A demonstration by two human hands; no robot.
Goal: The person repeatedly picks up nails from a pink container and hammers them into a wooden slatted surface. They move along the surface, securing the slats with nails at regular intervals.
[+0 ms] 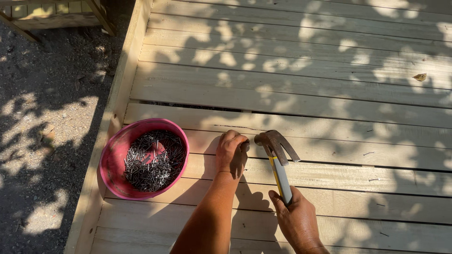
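Observation:
My left hand [230,150] rests on a pale wooden plank, fingers pinched together around a small nail that is mostly hidden by my fingertips. My right hand [296,218] grips the yellow and grey handle of a claw hammer [277,149]. The hammer's metal head sits just right of my left fingers, its face close to the pinched nail. A pink bowl [116,150] full of loose dark nails stands on the planks to the left of my left hand.
The wooden deck [306,80] of light planks runs across the view, edged by a raised board on the left. Beyond that edge is gravel ground [42,117]. Leaf shadows dapple the boards. A dry leaf [420,76] lies far right.

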